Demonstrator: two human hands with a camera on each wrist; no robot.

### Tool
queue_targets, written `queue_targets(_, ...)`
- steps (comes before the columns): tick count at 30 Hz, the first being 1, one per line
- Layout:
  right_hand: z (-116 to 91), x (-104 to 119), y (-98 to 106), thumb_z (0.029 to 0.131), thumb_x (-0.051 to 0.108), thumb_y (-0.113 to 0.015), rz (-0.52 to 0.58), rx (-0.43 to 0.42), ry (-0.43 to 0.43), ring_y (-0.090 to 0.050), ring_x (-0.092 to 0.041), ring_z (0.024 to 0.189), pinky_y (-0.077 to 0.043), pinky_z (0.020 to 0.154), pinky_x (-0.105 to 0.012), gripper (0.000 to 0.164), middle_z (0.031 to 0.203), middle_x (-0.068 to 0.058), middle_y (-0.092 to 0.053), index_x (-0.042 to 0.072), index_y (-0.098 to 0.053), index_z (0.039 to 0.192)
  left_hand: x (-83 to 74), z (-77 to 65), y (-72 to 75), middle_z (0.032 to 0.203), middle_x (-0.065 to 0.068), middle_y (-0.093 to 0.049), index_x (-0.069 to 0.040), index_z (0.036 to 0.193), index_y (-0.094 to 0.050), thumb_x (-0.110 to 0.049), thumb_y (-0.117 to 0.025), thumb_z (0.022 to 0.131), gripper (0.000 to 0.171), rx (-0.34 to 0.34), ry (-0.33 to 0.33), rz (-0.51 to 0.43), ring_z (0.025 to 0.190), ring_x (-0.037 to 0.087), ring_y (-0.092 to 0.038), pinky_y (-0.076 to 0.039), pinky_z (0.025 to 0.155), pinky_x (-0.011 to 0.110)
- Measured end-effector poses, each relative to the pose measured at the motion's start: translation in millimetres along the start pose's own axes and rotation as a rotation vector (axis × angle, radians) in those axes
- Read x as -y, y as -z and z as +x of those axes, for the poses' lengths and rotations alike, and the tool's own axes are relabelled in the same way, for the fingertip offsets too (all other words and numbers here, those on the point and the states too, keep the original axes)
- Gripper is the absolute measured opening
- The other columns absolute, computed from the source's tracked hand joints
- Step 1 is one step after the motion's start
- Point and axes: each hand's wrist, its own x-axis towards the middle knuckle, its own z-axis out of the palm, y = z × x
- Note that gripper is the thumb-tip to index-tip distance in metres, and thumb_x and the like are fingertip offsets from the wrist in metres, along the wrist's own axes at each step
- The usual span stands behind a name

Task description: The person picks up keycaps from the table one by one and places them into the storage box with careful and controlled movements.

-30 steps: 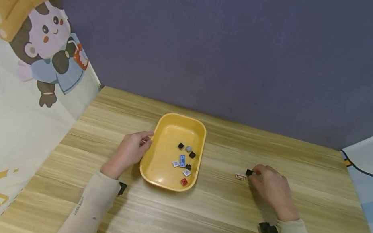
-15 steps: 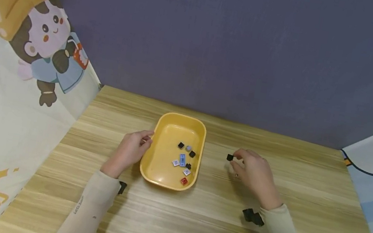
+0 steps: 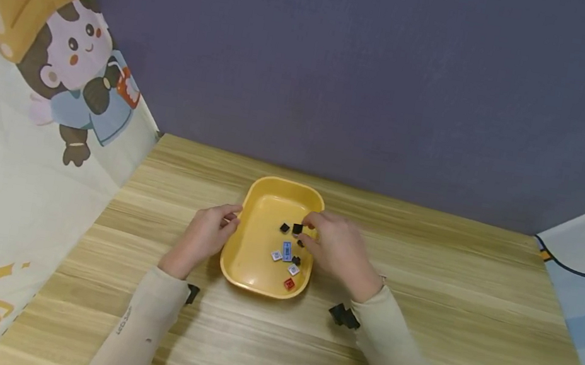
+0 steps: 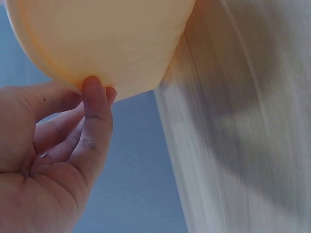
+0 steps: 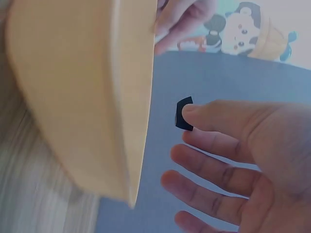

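My left hand (image 3: pixel 201 238) is at the left side of the yellow tray (image 3: pixel 242 264). In the left wrist view its thumb (image 4: pixel 95 97) lies on the tray's outer wall, and a finger goes behind the rim, so it pinches the edge. My right hand (image 3: pixel 341 251) is over the tray's right rim and pinches a small black block (image 3: pixel 298 229) between thumb and index finger. In the right wrist view that block (image 5: pixel 184 114) is held above the rim, the other fingers spread loosely. Inside the tray lie black pieces (image 3: pixel 284 228), white tiles (image 3: pixel 293 269), a blue tile (image 3: pixel 287 251) and a red piece (image 3: pixel 289 284).
A small pale pink piece (image 3: pixel 383 278) lies on the wooden table (image 3: pixel 460 285), mostly hidden behind the right wrist. Black wrist devices (image 3: pixel 345 316) show beside both sleeves. A dark blue partition (image 3: pixel 366 79) stands along the table's back edge, with printed sheets at either side.
My right hand has lifted the black block from beside the pink piece and carried it left over the tray. The left hand and the tray have stayed in place.
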Motion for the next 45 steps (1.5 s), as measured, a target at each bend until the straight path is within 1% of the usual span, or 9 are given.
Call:
queue_targets(5,13.9,14.9,-4.3,0.092,0.025,-0.075,0.005,0.023,0.030,-0.064,-0.017,0.083,-0.055,0.075,-0.041,0.021,0.098,-0.002,-0.070,0.012,-0.072,0.109,-0.4,0.5,-0.2,0.107,0.018,-0.070,0.004,0.132,-0.061,-0.007,-0.061,0.099,0.034,0.002,0.005,-0.001,0.094,0.029,-0.070,-0.060,0.077,0.035)
queue_targets(9,18.4,18.6,-8.1,0.092,0.026,-0.075,0.002,0.028,0.033,-0.062,-0.016,0.081,-0.054,0.076,-0.042,0.023,0.099,-0.001,-0.069,0.013,-0.072,0.110,-0.4,0.8,-0.5,0.107,0.017,-0.070,0.004,0.132,-0.061,-0.007,-0.061,0.099,0.034,0.000,0.009,-0.002,0.094,0.029,-0.070,-0.060,0.077,0.035)
queue_targets(15,18.5,18.0,-12.5,0.093,0.027,-0.074,0.020,0.030,0.021,-0.066,-0.019,0.084,-0.053,0.077,-0.044,0.029,0.101,-0.005,-0.071,0.010,-0.069,0.116,0.6,1.3,-1.0,0.106,0.017,-0.070,0.005,0.131,-0.062,-0.006,-0.061,0.099,0.034,-0.005,0.007,0.000,0.094,0.029,-0.070,-0.060,0.078,0.036)
queue_targets(22,11.9,14.7,-7.9,0.093,0.023,-0.073,0.055,0.023,-0.005,-0.066,-0.022,0.089,-0.052,0.083,-0.048,0.025,0.103,-0.005,-0.071,0.010,-0.070,0.114,0.6,0.9,-1.1,0.106,0.017,-0.071,0.005,0.131,-0.062,-0.005,-0.062,0.098,0.034,-0.006,0.005,0.003,0.093,0.028,-0.069,-0.060,0.076,0.036)
queue_targets(26,3.1,9.8,-1.0,0.094,0.023,-0.072,0.058,0.001,-0.016,-0.066,-0.022,0.091,-0.053,0.083,-0.048,0.025,0.104,-0.005,-0.071,0.008,-0.070,0.114,0.9,0.3,-1.4,0.107,0.017,-0.070,0.004,0.131,-0.062,-0.006,-0.062,0.099,0.034,-0.001,0.010,0.003,0.093,0.028,-0.069,-0.060,0.077,0.035)
queue_targets(30,-10.3,1.4,8.3,0.092,0.023,-0.074,0.046,-0.036,-0.017,-0.067,-0.023,0.091,-0.055,0.083,-0.047,0.026,0.107,-0.007,-0.071,0.007,-0.071,0.112,0.6,0.0,-1.6,0.106,0.017,-0.070,0.004,0.131,-0.062,-0.006,-0.062,0.099,0.034,-0.005,0.005,0.003,0.094,0.028,-0.070,-0.060,0.077,0.035)
queue_targets(35,-30.6,-12.2,18.8,0.090,0.020,-0.077,0.021,-0.066,-0.044,-0.067,-0.027,0.095,-0.055,0.084,-0.051,0.027,0.110,-0.009,-0.071,0.006,-0.071,0.112,0.2,-0.3,-1.2,0.106,0.018,-0.070,0.005,0.131,-0.061,-0.005,-0.062,0.099,0.034,-0.007,0.003,-0.001,0.093,0.029,-0.070,-0.060,0.076,0.035)
queue_targets(40,-54.9,-30.1,23.9,0.090,0.019,-0.077,-0.040,-0.054,-0.090,-0.067,-0.030,0.095,-0.052,0.081,-0.056,0.024,0.105,-0.009,-0.071,0.008,-0.072,0.110,-0.2,-0.5,-1.3,0.107,0.018,-0.070,0.005,0.132,-0.061,-0.006,-0.061,0.099,0.034,0.003,-0.003,-0.003,0.094,0.029,-0.069,-0.060,0.075,0.035)
queue_targets(45,-80.7,-54.2,25.1,0.088,0.017,-0.078,-0.086,-0.038,-0.133,-0.066,-0.031,0.087,-0.052,0.075,-0.057,0.023,0.100,-0.009,-0.070,0.008,-0.072,0.108,0.0,-1.1,-1.3,0.108,0.019,-0.070,0.005,0.131,-0.061,-0.006,-0.061,0.099,0.034,-0.001,-0.006,0.003,0.094,0.030,-0.069,-0.060,0.076,0.036)
